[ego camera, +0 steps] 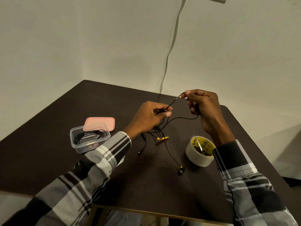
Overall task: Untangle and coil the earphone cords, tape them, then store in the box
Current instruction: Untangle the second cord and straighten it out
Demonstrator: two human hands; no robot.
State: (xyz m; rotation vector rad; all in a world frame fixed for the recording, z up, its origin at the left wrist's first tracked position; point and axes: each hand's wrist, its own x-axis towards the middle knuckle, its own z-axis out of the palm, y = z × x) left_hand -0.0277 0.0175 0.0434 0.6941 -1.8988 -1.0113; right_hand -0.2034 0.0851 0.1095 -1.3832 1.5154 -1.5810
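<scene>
Hands work above the dark surface (114, 176): the left hand (149, 116) pinches the earphone cord (169, 150) and the right hand (202, 105) pinches its end, likely stretching it to free the tangle. Tape roll (201, 150) waits at right; the box (89, 138), left, already holds one coil, its pink lid (99, 123) behind. Plain walls meet in the far corner.

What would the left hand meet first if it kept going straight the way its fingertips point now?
Probably the right hand. The left hand points right and slightly away, along the taut cord pinched between both hands. The gap between them looks free, though depth is hard to judge from one view.
</scene>
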